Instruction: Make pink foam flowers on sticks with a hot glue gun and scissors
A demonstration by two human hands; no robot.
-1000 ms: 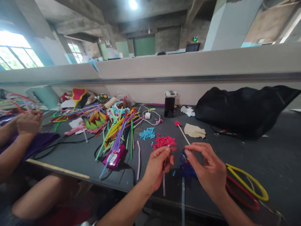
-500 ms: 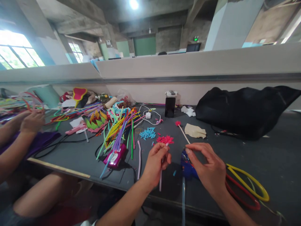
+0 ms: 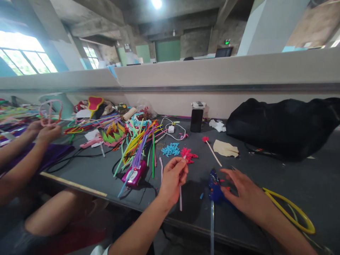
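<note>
My left hand (image 3: 172, 180) is raised over the dark table (image 3: 87, 173), its fingers pinched on a thin pink stick (image 3: 181, 198) that hangs down from the fist. Just beyond its fingertips lies a small heap of red cut pieces (image 3: 188, 154). My right hand (image 3: 245, 195) hovers low over the table with fingers spread and nothing in it. A blue glue gun (image 3: 214, 187) lies right next to its thumb, with a clear glue stick (image 3: 211, 226) running from its back toward me.
Another person's hands (image 3: 45, 130) work on a pink loop at the far left. A pile of coloured sticks (image 3: 138, 141), a magenta tool (image 3: 134, 175), blue cut pieces (image 3: 170, 149), a red-tipped stick (image 3: 211, 148), a dark bottle (image 3: 197, 118), a black bag (image 3: 284, 125) and a yellow loop (image 3: 292, 209) lie on the table.
My right hand has drawn away from my left, lowered beside the glue gun and spread its fingers. My left hand kept the pink stick and rose slightly. The view shifted left.
</note>
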